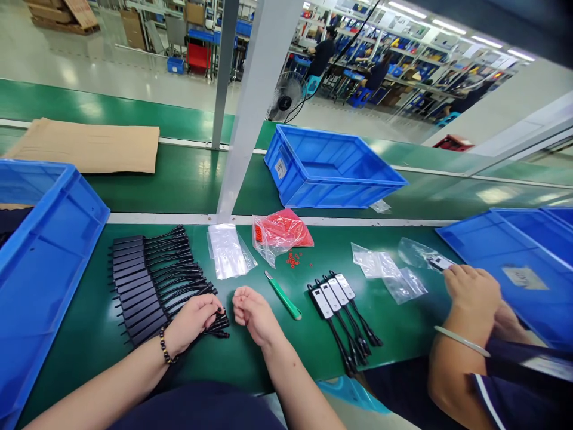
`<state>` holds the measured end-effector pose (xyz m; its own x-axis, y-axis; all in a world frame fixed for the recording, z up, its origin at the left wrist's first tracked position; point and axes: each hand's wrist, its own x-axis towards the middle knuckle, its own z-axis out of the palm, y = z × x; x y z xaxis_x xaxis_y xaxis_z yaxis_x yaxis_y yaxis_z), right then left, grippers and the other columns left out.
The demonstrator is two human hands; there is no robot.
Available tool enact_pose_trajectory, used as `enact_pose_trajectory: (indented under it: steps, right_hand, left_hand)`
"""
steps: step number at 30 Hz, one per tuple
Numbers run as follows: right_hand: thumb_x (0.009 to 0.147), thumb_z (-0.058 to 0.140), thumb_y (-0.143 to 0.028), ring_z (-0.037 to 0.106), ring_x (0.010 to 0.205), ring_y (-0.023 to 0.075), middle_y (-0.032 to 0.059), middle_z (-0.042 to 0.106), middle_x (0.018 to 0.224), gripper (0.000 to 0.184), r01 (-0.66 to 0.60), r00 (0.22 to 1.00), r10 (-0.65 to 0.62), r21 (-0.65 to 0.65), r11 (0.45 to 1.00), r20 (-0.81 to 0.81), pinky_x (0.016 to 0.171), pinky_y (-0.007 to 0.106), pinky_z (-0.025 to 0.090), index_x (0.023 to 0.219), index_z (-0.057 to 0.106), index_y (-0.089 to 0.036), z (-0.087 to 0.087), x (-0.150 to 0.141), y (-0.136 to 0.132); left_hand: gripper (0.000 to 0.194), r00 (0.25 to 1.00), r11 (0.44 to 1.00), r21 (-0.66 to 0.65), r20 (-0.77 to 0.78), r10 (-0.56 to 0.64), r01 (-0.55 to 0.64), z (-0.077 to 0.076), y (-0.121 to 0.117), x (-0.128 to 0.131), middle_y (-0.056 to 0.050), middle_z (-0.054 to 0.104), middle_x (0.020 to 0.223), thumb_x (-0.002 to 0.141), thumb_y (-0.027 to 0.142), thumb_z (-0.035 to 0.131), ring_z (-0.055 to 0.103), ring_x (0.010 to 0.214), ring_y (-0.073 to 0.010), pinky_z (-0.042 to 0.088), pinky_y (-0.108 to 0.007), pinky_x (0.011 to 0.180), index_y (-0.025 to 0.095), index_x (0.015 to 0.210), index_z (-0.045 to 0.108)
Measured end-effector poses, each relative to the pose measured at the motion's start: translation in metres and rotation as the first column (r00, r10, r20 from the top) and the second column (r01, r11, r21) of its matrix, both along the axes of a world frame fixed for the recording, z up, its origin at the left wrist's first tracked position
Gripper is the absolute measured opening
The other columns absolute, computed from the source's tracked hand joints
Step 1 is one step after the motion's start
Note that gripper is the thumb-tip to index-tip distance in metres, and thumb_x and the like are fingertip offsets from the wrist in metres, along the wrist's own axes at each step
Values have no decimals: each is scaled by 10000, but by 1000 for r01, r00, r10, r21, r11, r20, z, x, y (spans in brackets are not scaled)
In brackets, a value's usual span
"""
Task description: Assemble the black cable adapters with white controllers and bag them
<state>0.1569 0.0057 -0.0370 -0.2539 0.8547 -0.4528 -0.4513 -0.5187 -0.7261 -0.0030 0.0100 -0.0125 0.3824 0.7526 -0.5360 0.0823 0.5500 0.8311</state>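
Note:
My left hand point(194, 319) is closed around the cable ends of a row of black adapters point(147, 280) laid side by side on the green table. My right hand point(251, 313) is curled in a loose fist just right of it, pinching something too small to make out. A green utility knife point(283, 295) lies beside my right hand. Several small red rings point(293, 260) are scattered below a clear bag of red parts point(280, 233). Several labelled black adapters point(335, 295) lie to the right.
A co-worker's hand point(470, 292) at the right holds an adapter in a clear bag point(427, 258). Blue bins stand at left point(40, 263), right point(528, 269) and on the conveyor point(329, 167). Empty clear bags point(228, 251) and flat cardboard point(89, 146) lie about.

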Motion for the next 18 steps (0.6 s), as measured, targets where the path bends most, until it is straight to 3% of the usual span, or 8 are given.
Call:
enact_pose_trajectory:
  steps: [3,6,9,11,13,15,18]
  right_hand:
    - [590,558,-165,387,438,55,-30,497,602,129,116,993,-116,41,992,2,410,194,293,710,509,-161,-5,9,3]
    - [641,565,-223,365,380,45,22,594,683,142,146,986,-149,53,988,74,368,198,261,759,533,-152,-11,16,5]
    - [673,587,-283,334,351,30,71,648,817,239,178,978,-184,64,982,103,331,180,218,865,511,-162,-14,20,5]
    - [693,594,-311,293,324,20,63,658,807,275,163,980,-171,83,983,101,312,167,183,903,480,-176,-14,21,5]
    - [715,590,-345,258,302,16,40,661,750,278,130,984,-142,114,985,106,299,161,148,902,461,-183,-12,20,4]
    - [734,580,-372,251,296,15,26,655,699,253,102,983,-122,147,984,134,295,161,131,850,470,-177,-11,18,3]
    - [736,583,-367,269,307,15,9,617,610,230,78,974,-112,175,982,197,301,166,131,717,506,-151,-10,14,2]
  left_hand:
    - [228,1000,1000,13,-20,17,-16,0,-1,1,51,422,492,785,340,441,297,403,-53,190,-182,390,143,735,544]
    - [249,998,995,98,-55,36,-30,3,-3,-2,-26,588,732,782,338,475,531,622,-115,418,-230,567,143,901,574]
    - [340,988,974,225,-148,45,-11,11,-2,-9,-72,611,973,802,333,455,572,862,-166,438,-302,802,158,1084,529]
    - [342,969,955,294,-247,28,48,18,-1,-13,-69,603,1002,810,324,438,571,865,-171,437,-312,808,174,1108,514]
    - [289,918,905,387,-397,-7,175,23,-1,-16,-58,604,975,796,308,464,563,842,-178,436,-309,780,195,1046,554]
    - [223,829,815,465,-558,-34,346,23,-3,-15,-51,605,934,780,285,490,547,836,-192,421,-317,775,212,963,594]
    - [177,698,672,481,-712,-75,563,16,-8,-8,-58,599,879,781,232,480,523,860,-219,384,-348,804,212,897,611]
